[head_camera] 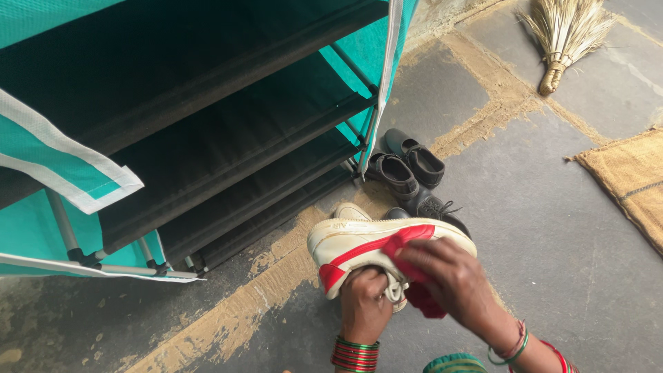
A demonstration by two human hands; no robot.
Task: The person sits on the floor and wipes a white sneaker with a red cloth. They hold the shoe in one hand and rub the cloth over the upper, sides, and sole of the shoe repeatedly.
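Nearest, the left hand (364, 309) grips a white-and-red sneaker (376, 249) from beneath, held above the floor, while the right hand (452, 280) presses a red cloth (418, 290) against its side: wiping seems underway, calling for steady strokes. Beyond, dark shoes (407, 173) sit beside the teal rack (207, 138).

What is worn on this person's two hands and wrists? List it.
Both hands are bare, with no gloves or visible rings. The left hand has a stack of thin red bangles edged with green bangles at the wrist. The right hand wears looser red and green bangles on its wrist. No sleeves show.
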